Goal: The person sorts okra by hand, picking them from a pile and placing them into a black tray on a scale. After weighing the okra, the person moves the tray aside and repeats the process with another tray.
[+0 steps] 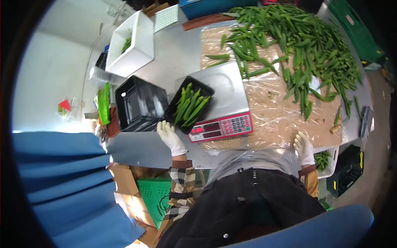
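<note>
A black tray [205, 88] with several green okra pods [191, 106] sits askew over the left part of a scale [229, 84], which has a red-edged keypad and a lit red display. My left hand [170, 138], in a white glove, is just below the tray's lower left corner, beside a black crate [155, 97]; its fingers are stretched out and hold nothing. At the front edge of the brown cardboard [273, 128], my gloved right hand [304, 148] is open, fingers apart and nothing in them.
A large okra heap [302, 41] covers the back right of the table. A white foam box [142, 47] stands at the back left. Below the right edge are a white basket [332, 163] of okra and a black crate [345, 175]. Blue cloth [70, 177] hangs at left.
</note>
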The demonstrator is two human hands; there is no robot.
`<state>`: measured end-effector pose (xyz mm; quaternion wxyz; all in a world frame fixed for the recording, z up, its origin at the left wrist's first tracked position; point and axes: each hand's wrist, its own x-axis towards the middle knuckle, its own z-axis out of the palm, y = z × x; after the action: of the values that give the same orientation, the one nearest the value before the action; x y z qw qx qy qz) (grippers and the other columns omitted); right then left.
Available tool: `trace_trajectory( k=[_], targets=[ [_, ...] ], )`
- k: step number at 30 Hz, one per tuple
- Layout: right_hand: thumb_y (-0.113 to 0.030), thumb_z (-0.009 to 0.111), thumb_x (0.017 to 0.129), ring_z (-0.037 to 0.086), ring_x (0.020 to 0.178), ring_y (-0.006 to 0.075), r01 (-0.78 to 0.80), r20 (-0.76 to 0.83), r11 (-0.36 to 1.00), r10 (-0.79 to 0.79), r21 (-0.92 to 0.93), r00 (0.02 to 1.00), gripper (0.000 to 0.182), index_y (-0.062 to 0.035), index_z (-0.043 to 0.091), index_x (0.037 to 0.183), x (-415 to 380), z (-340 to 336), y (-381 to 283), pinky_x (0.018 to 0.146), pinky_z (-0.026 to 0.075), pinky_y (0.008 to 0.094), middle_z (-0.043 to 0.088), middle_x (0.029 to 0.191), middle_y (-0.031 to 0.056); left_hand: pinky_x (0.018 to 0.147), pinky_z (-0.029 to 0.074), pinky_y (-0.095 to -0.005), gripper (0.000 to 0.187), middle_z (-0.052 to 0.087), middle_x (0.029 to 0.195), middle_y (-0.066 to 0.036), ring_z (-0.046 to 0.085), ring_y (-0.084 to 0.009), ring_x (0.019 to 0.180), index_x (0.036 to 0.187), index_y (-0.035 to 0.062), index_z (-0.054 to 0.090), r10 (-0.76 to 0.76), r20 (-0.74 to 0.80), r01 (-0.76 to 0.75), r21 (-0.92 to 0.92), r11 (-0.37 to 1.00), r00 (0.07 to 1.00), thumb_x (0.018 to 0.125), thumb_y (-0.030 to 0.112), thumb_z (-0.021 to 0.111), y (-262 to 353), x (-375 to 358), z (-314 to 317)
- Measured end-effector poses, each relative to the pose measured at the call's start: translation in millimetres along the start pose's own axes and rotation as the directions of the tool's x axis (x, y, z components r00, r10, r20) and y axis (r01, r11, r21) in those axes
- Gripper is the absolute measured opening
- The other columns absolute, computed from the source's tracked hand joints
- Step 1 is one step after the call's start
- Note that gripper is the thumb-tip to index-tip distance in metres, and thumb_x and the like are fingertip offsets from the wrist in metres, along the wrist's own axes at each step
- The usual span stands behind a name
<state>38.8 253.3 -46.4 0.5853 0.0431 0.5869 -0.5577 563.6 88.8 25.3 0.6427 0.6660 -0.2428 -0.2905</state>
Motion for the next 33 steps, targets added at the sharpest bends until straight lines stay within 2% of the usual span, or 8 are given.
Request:
trace_trajectory(
  k=[4, 7, 9, 13, 18, 22, 29, 33],
  targets=[
    [-0.017, 0.061, 0.096, 0.059, 0.069, 0.0070, 0.164, -0.057, 0.971, -0.176, -0.172, 0.983, 0.025, -0.0043, 0.064, 0.118, 3.1, 14.0, -16.5, 0.058, 0.048, 0.0207, 0.067, 0.089, 0.0017, 0.118, 0.020, -0.0433, 0.059, 0.030, 0.152, -0.030, 0.030, -0.0394, 0.142, 0.152, -0.0011, 0.024, 0.343, 0.346, -0.483, 0.523, 0.702, 0.873, 0.100, 0.012, 0.049, -15.8, -10.4, 31.0],
    [-0.011, 0.063, 0.094, 0.060, 0.068, 0.0086, 0.357, -0.088, 0.816, -0.440, -0.454, 0.893, 0.025, -0.0003, 0.064, 0.116, 36.1, 11.4, -25.3, 0.060, 0.050, 0.0222, 0.068, 0.087, 0.0035, 0.117, 0.020, -0.0480, 0.052, 0.027, 0.152, -0.034, 0.026, -0.0473, 0.140, 0.150, 0.0147, 0.040, 0.345, 0.490, -0.587, 0.527, 0.614, 0.801, 0.100, 0.019, 0.052, -9.4, -14.5, 53.6],
    [-0.012, 0.068, 0.088, 0.063, 0.076, 0.0166, 0.585, -0.029, 0.546, -0.746, -0.600, 0.666, 0.032, 0.0014, 0.063, 0.117, 62.2, 20.0, -27.7, 0.071, 0.053, 0.0291, 0.068, 0.092, 0.0078, 0.116, 0.021, -0.0510, 0.047, 0.028, 0.150, -0.036, 0.025, -0.0473, 0.140, 0.147, 0.0203, 0.046, 0.344, 0.523, -0.626, 0.634, 0.454, 0.780, 0.100, 0.024, 0.053, -18.1, -14.0, 67.2],
    [-0.028, 0.081, 0.074, 0.063, 0.096, 0.0331, 0.138, -0.082, 0.215, -0.773, -0.967, 0.630, 0.050, -0.0022, 0.064, 0.113, 87.3, 38.4, -48.4, 0.085, 0.051, 0.0401, 0.063, 0.105, 0.0180, 0.117, 0.017, -0.0538, 0.049, 0.026, 0.151, -0.037, 0.022, -0.0523, 0.140, 0.147, 0.0206, 0.045, 0.311, 0.646, -0.715, 0.596, 0.366, 0.697, 0.100, 0.028, 0.054, -4.6, -38.2, 91.0],
    [-0.022, 0.080, 0.076, 0.068, 0.081, 0.0307, 0.235, -0.087, 0.347, -0.705, -0.908, 0.704, 0.039, -0.0004, 0.067, 0.106, 96.6, 25.0, -59.9, 0.075, 0.053, 0.0386, 0.070, 0.086, 0.0128, 0.117, 0.017, -0.0523, 0.048, 0.030, 0.152, -0.031, 0.022, -0.0487, 0.141, 0.147, 0.0176, 0.047, 0.292, 0.689, -0.732, 0.514, 0.447, 0.663, 0.099, 0.025, 0.054, 3.5, -63.8, 95.0],
    [-0.014, 0.073, 0.088, 0.052, 0.059, 0.0038, 0.331, -0.100, 0.720, -0.485, -0.610, 0.869, 0.029, 0.0008, 0.067, 0.112, 61.0, 17.1, -65.6, 0.053, 0.041, 0.0193, 0.063, 0.076, -0.0043, 0.117, 0.018, -0.0489, 0.047, 0.034, 0.153, -0.022, 0.025, -0.0412, 0.142, 0.146, 0.0161, 0.048, 0.276, 0.638, -0.662, 0.506, 0.553, 0.719, 0.099, 0.022, 0.053, 18.1, -78.5, 85.7],
    [-0.010, 0.070, 0.090, 0.050, 0.061, 0.0037, 0.357, 0.051, 0.839, -0.370, -0.409, 0.928, 0.030, -0.0005, 0.064, 0.118, -4.4, 26.5, -69.8, 0.055, 0.042, 0.0192, 0.062, 0.080, -0.0038, 0.116, 0.023, -0.0451, 0.044, 0.050, 0.143, -0.016, 0.035, -0.0337, 0.138, 0.141, 0.0110, 0.053, 0.358, 0.603, -0.673, 0.446, 0.590, 0.713, 0.097, 0.016, 0.055, 20.2, -70.3, 75.9],
    [-0.010, 0.072, 0.088, 0.053, 0.066, 0.0038, 0.456, 0.391, 0.802, -0.306, -0.385, 0.868, 0.030, -0.0009, 0.063, 0.115, -46.5, 129.6, -85.0, 0.061, 0.043, 0.0188, 0.063, 0.084, -0.0029, 0.115, 0.025, -0.0447, 0.045, 0.046, 0.145, -0.020, 0.036, -0.0355, 0.136, 0.142, 0.0120, 0.052, 0.379, 0.603, -0.693, 0.453, 0.561, 0.702, 0.097, 0.016, 0.057, 21.7, -74.0, 83.7]
  ],
)
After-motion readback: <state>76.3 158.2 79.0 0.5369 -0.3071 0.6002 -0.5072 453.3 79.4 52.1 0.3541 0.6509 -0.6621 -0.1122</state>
